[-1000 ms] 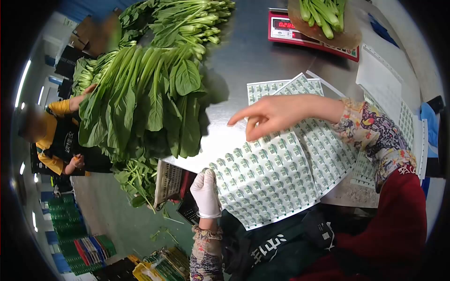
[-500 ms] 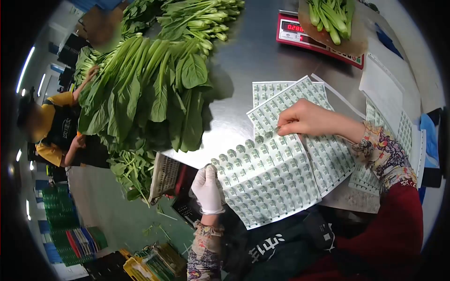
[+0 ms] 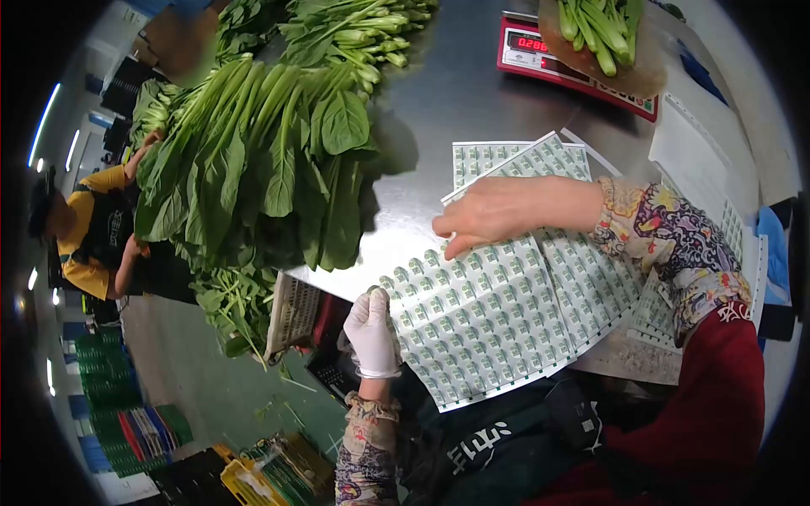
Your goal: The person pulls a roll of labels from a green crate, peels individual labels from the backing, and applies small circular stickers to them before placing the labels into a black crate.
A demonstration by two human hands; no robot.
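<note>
Head view, label sheet: the label sheet [image 3: 485,325] is a big white sheet with rows of small green-and-white stickers, all alike; it lies on the near edge of the steel table [image 3: 447,101], and its near-left part hangs over that edge; the sheet bends a little in waves and is not flat.
Head view, left hand: the left hand [image 3: 371,333] wears a white glove; its fingers are closed around the left edge of the label sheet, below the table edge, so it has hold of the sheet.
Head view, right hand: the right hand [image 3: 485,215] is bare and lies on the far part of the label sheet, fingers together and pointing left, thumb tucked below; I cannot tell if it pinches a sticker or only presses on the paper.
Head view, other sheets: more sheets of the same stickers [image 3: 498,156] lie under and behind the right hand; some white sheets [image 3: 692,152] lie at the right side.
Head view, greens: a big pile of leafy greens [image 3: 270,160] covers the left part of the table, just beside the label sheet.
Head view, scale: a red scale [image 3: 540,52] stands at the far side, with a bunch of green stems [image 3: 599,29] on it.
Head view, another person: a person with yellow sleeves [image 3: 84,228] stands at the far left, well apart.
</note>
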